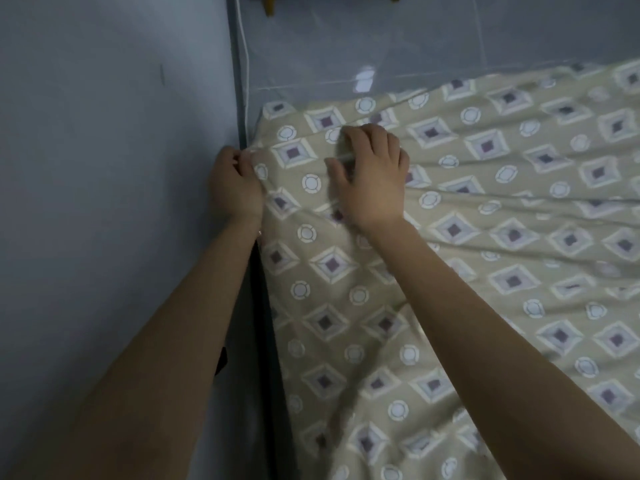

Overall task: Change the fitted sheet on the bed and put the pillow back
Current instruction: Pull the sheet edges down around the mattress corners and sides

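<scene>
Wall: plain blue-grey, fills the left side.
Cable: thin, white, runs down the room corner to the head of the bed.
Gap: dark strip between wall and bed side, alongside the left forearm.
Left grip: at the bed's far-left corner, right against the wall; fingers curled in, pinching the edge of the fitted sheet where it meets the corner.
Fitted sheet: beige, printed with diamonds and pale rings; spread over the top of the bed, near-left edge hanging over the side.
Right grip: just beside the left one, on top of the sheet near the same corner; fingers bent, tips down on the cloth, thumb out to the left. Fold of fabric runs under it. Blurred, so cannot tell whether pinching the fold or only pressing on it.
Creases: long folds fan out to the right from under the right grip; cloth looser and rumpled toward the near-right.
</scene>
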The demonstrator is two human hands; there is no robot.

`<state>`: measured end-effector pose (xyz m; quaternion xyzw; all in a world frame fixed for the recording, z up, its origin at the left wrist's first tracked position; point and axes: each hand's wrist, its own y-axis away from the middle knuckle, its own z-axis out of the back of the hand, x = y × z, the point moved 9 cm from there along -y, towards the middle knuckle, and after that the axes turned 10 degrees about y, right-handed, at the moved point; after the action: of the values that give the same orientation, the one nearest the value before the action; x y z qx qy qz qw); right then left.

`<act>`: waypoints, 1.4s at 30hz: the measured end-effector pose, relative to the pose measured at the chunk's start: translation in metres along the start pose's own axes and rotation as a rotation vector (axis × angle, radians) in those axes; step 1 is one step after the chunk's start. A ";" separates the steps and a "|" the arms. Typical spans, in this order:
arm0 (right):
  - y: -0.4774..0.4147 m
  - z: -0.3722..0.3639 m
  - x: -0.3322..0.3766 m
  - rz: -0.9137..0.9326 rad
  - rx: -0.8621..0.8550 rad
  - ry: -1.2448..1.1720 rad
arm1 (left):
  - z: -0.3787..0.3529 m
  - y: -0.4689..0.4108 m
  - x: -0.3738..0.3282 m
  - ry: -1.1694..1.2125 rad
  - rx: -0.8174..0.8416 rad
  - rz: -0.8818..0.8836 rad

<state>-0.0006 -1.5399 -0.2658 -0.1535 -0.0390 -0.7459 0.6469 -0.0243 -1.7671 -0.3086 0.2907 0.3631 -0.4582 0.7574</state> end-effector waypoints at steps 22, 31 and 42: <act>-0.097 -0.004 0.036 0.115 -0.062 -0.175 | -0.042 -0.083 -0.027 0.050 0.009 -0.054; -0.012 0.007 -0.016 -0.035 -0.036 -0.105 | -0.048 -0.077 0.003 0.113 0.215 0.160; 0.039 0.016 -0.086 -0.143 0.031 -0.083 | -0.080 0.003 -0.097 -0.428 0.362 -0.487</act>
<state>0.0506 -1.4603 -0.2802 -0.1713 -0.0881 -0.7824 0.5923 -0.0751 -1.6569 -0.2742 0.2224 0.1681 -0.7323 0.6213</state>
